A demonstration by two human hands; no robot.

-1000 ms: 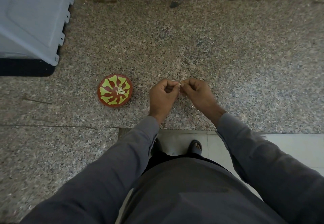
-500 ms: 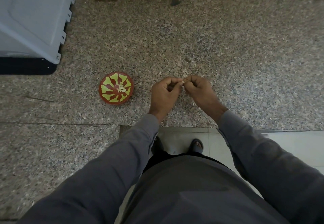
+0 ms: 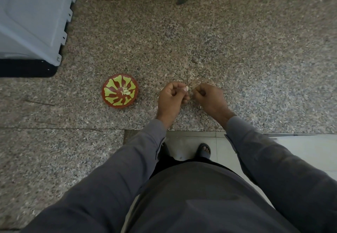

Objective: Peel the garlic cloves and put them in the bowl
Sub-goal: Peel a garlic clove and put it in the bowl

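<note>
- A grey plastic bin (image 3: 32, 19) fills the far-left corner, well apart from the hands; no writing on it can be read.
- The red bowl (image 3: 119, 91) with yellow-green marks stands on the speckled stone desk (image 3: 237, 50) just left of the left hand, a few peeled cloves (image 3: 126, 91) lying in its middle.
- The left hand (image 3: 171, 98) is curled, pinching a pale garlic clove (image 3: 185, 88) at its fingertips.
- The right hand (image 3: 209, 99) is curled too; what it grips cannot be told.
- Half a second ago the hands met at the clove; now a small gap parts them.
- Bare stone runs beyond and right of the hands to the wall; the desk's near edge lies under the wrists.
</note>
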